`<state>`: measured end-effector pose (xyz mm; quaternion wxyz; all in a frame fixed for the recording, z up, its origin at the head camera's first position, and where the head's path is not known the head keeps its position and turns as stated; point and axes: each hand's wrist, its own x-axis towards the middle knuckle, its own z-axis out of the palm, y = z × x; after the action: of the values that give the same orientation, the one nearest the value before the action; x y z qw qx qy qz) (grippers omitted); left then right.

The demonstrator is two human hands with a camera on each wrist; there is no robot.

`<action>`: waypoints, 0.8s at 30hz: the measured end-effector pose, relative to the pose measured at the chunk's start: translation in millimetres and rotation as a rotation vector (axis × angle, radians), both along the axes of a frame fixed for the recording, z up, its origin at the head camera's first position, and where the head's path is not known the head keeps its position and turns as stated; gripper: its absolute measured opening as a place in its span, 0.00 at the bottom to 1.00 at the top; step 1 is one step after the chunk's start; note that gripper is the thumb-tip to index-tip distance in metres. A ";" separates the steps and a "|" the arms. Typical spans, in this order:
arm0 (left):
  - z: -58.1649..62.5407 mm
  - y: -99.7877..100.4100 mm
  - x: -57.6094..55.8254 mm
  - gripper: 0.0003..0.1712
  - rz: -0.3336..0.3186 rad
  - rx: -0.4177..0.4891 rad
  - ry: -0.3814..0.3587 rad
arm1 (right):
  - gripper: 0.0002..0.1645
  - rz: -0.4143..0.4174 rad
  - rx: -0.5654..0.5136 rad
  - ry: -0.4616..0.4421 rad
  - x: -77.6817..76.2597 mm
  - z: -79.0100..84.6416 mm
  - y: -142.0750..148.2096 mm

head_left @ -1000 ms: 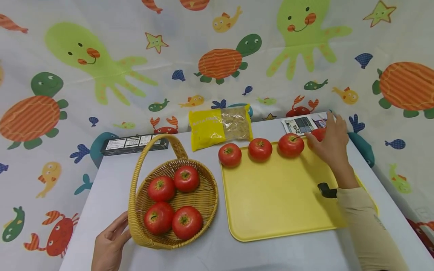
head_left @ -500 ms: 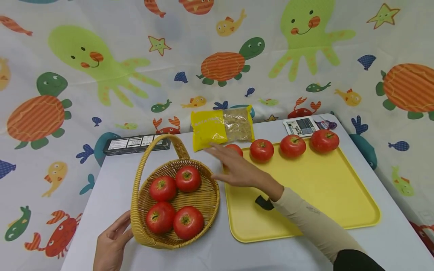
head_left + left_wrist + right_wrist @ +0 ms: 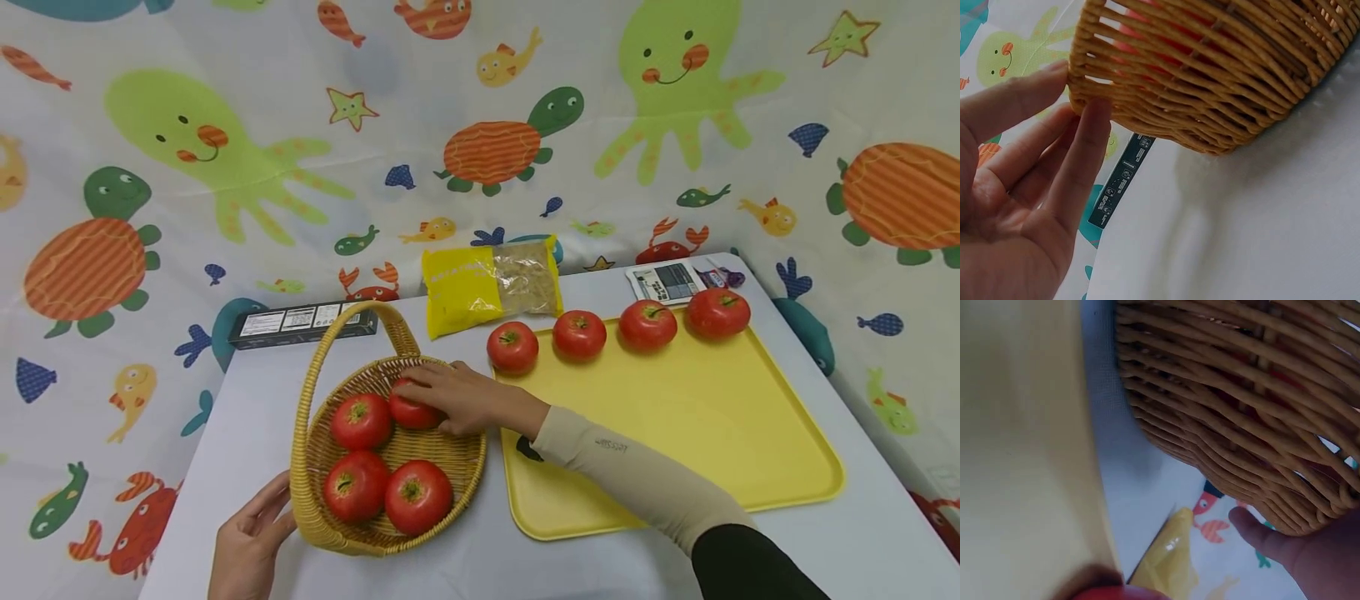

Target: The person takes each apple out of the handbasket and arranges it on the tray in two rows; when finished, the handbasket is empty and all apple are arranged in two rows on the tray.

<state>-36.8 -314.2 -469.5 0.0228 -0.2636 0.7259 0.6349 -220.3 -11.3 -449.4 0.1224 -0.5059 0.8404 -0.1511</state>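
A wicker basket [image 3: 467, 457] with a tall handle holds several red apples, among them a front one [image 3: 418, 497]. My left hand [image 3: 251, 533] pinches the basket's left side near the foot of the handle; in the left wrist view, its fingertips [image 3: 1095, 112] lie against the woven wall. Reaching over the right rim, my right hand [image 3: 461, 398] has its fingers curled over the back right apple [image 3: 405, 408], covering part of it. The right wrist view shows that thumb [image 3: 1254, 530] beside the basket; the other fingers are hidden there.
A yellow tray [image 3: 675, 425] lies right of the basket, with a row of apples [image 3: 647, 325] along its back edge. Behind stand a yellow bag [image 3: 465, 287], a long dark box [image 3: 303, 323] and a white packet [image 3: 666, 282]. A patterned curtain [image 3: 480, 100] hangs behind the table.
My right hand has left the apple at the tray's far right corner and swept left across the tray to an apple in the basket. My left hand stays at the basket.
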 end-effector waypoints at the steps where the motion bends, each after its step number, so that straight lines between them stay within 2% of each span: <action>1: -0.3 -0.3 0.2 0.46 -0.005 0.000 0.005 | 0.48 -0.006 0.004 0.024 0.6 -1.4 -0.3; 5: -1.0 -1.8 1.2 0.44 -0.011 0.010 0.022 | 0.47 -0.021 0.013 0.098 2.8 -6.0 -1.4; 8: -1.3 -2.7 1.0 0.42 0.004 0.021 0.037 | 0.47 -0.014 0.019 0.119 3.4 -8.6 -2.9; 13: -2.0 -4.9 0.8 0.35 0.010 0.058 0.074 | 0.51 -0.021 0.014 0.054 2.8 -10.5 -4.4; 18: -3.5 -6.8 1.6 0.27 -0.003 0.096 0.104 | 0.49 -0.051 -0.054 -0.017 2.2 -10.9 -3.7; 24: -4.4 -4.7 0.5 0.28 -0.008 0.105 0.109 | 0.45 -0.081 -0.193 -0.085 2.5 -13.8 2.5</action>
<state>-36.3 -318.9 -473.9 -0.0006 -0.2242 0.6927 0.6855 -217.8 -8.8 -463.2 0.1024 -0.4743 0.8357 -0.2575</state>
